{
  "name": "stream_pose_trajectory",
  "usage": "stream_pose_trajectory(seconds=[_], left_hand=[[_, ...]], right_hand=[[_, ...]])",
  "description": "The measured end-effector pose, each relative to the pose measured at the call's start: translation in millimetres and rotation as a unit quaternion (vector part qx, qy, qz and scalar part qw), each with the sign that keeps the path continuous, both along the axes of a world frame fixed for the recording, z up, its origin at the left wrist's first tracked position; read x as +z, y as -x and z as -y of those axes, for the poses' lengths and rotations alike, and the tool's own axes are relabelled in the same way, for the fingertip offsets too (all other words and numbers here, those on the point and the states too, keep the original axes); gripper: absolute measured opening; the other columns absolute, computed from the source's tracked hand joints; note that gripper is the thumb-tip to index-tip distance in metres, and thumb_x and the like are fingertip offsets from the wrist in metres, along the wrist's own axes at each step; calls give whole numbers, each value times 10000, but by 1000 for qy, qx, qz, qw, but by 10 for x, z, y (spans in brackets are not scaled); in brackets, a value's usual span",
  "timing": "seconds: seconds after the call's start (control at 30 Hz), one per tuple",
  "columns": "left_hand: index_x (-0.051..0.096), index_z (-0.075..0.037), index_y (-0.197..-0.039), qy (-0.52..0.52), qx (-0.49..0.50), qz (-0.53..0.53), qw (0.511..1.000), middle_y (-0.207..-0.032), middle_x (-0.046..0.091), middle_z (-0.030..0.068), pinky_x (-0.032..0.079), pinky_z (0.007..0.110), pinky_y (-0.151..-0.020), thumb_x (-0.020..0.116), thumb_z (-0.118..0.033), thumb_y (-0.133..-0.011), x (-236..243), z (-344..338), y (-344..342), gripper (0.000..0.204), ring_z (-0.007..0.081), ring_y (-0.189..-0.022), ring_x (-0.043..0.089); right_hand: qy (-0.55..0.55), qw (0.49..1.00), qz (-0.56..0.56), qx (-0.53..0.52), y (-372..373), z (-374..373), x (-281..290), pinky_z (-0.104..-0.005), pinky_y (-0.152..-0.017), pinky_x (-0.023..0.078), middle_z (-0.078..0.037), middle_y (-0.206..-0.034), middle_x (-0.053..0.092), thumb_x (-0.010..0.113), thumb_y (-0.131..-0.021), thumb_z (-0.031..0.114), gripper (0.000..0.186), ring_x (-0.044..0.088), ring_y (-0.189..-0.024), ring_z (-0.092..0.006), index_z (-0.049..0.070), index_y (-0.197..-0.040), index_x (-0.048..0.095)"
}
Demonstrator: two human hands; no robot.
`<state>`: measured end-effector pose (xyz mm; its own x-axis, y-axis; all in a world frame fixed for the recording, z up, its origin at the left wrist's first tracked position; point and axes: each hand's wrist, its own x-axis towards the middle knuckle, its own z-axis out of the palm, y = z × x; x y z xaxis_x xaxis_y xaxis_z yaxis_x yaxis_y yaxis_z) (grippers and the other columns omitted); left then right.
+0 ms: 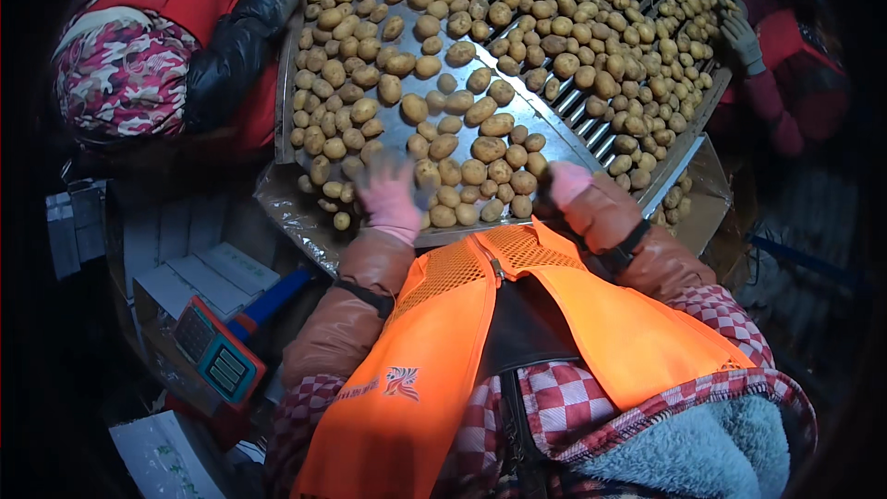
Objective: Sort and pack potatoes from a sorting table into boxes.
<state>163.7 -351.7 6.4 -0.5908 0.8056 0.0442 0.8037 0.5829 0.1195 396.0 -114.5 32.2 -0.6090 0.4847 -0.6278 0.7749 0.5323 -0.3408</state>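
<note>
Many potatoes (pixel 443 146) lie on a sloping metal table (pixel 430 88) in front of me. My left hand (pixel 392 192), in a pink glove with greyish fingers, reaches over potatoes near the table's front edge. It is blurred by motion, but the fingers look stretched apart, with nothing visibly gripped. At the front right of the loose potatoes is my right hand (pixel 565 187), also in a pink glove. Its fingers are dark, blurred and turned down beside the potatoes, so their hold cannot be made out.
A slatted metal rack (pixel 577 111) carries more potatoes at the right. One co-worker (pixel 139 65) stands at the far left, another (pixel 785 65) at the far right. A scale display (pixel 218 351) and white cartons (pixel 208 282) are at the lower left. Clear plastic sheeting (pixel 294 212) hangs by the table's left corner.
</note>
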Motion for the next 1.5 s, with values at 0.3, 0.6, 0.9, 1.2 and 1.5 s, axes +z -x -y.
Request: stream_pose_trajectory(seconds=[0.3, 0.6, 0.9, 1.2, 1.5], left_hand=[[649, -229, -1216, -48, -196, 54, 978, -1314, 573, 126, 305, 540, -1098, 680, -446, -814, -142, 170, 494, 458, 355, -1256, 489], [619, -206, -1259, -14, 71, 67, 995, -1266, 614, 101, 389, 463, -1052, 629, -201, -834, -72, -240, 1260, 425, 318, -1237, 517], [516, -307, -1377, -29, 59, 28, 997, -1549, 324, 118, 284, 690, -1064, 649, -373, -868, -77, -1474, 1279, 530, 397, -1437, 250], [533, -265, -1383, 22, -279, 52, 959, -1510, 378, 123, 214, 609, -1135, 592, -473, -876, 157, -548, 180, 552, 412, -1394, 306], [590, -281, -1319, 60, -175, 13, 983, -1424, 481, 112, 332, 530, -1092, 656, -302, -865, -143, 481, 312, 460, 369, -1290, 448]], right_hand=[[66, 964, -258, 2, 1418, -153, 139, -398, -763, 541, -165, -904, 710, 674, -859, 210, 232, 687, -844, -334, 159, -1084, 707], [-41, 974, -58, 215, 2398, -251, 396, -434, -821, 541, -216, -991, 693, 662, -818, 252, 305, 679, -959, -370, 110, -1083, 718], [460, 836, -261, -146, 1513, -295, 315, -373, -837, 540, -91, -969, 709, 580, -921, 147, 217, 681, -896, -280, 65, -1098, 675], [303, 714, -630, -43, -107, -154, -27, -380, -635, 507, -96, -762, 663, 716, -704, 71, 103, 641, -680, -275, 27, -780, 663], [248, 721, -644, -58, -500, 131, -211, -371, -546, 484, -102, -588, 614, 782, -473, -25, 197, 614, -556, -268, -8, -566, 608]])
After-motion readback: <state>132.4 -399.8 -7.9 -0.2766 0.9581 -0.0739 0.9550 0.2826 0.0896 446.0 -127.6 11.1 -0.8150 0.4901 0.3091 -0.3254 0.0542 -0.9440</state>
